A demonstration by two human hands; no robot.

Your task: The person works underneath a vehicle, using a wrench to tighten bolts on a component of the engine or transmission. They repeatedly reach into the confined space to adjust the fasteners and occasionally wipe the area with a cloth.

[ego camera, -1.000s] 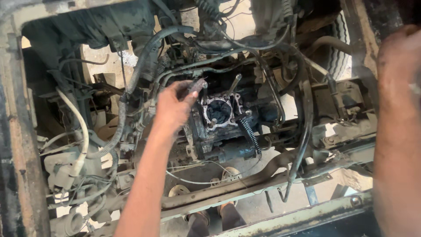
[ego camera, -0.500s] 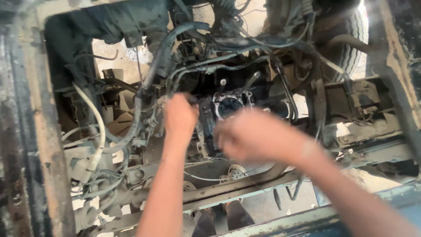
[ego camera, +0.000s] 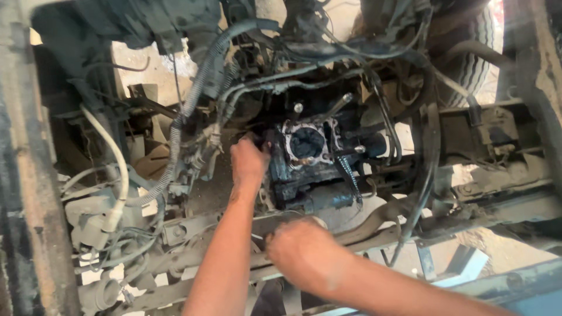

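Open vehicle bay, rusty steel frame rails (ego camera: 35, 175), dusty ground below. Centre: greasy black engine block with round open bore (ego camera: 307, 146), nothing visible inside. Grey corrugated hose (ego camera: 193, 99) arcs at its left. Left hand (ego camera: 249, 161) grips block's left side, fingers curled. Right hand (ego camera: 301, 248) low on frame crossmember (ego camera: 374, 234); grip unclear.

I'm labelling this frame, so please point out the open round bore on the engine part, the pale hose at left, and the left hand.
Round bore (ego camera: 307, 143), head view, its dark centre.
Pale hose (ego camera: 119, 169), head view, mid-curve.
Left hand (ego camera: 249, 164), head view, its back.
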